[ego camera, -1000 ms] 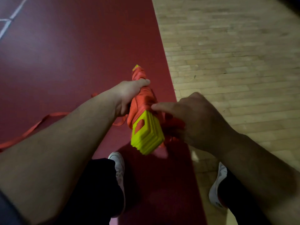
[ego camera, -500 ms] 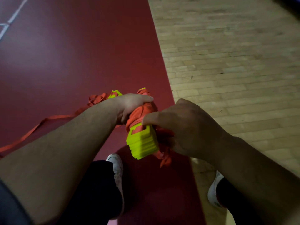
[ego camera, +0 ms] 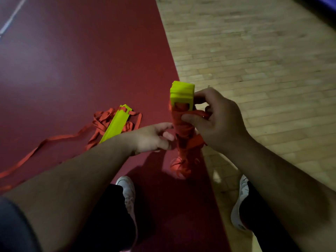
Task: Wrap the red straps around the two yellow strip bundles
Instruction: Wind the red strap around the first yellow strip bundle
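Red strap (ego camera: 183,128) covers most of the first yellow bundle (ego camera: 181,90), held upright over the red floor (ego camera: 72,70) near its edge with the wooden boards (ego camera: 254,51). The right hand (ego camera: 218,122) grips it, thumb pinching a turn; the left hand (ego camera: 154,137) touches the lower wraps, grasp unclear. Next, likely, tuck the tail, then wrap the second bundle (ego camera: 116,122), lying in loose strap.

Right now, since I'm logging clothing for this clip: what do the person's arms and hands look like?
The left forearm and right forearm are bare. The left hand and right hand wear no gloves; no watch, ring or band shows. A dark blue-grey sleeve shows only high on the left arm, at the picture's corner.
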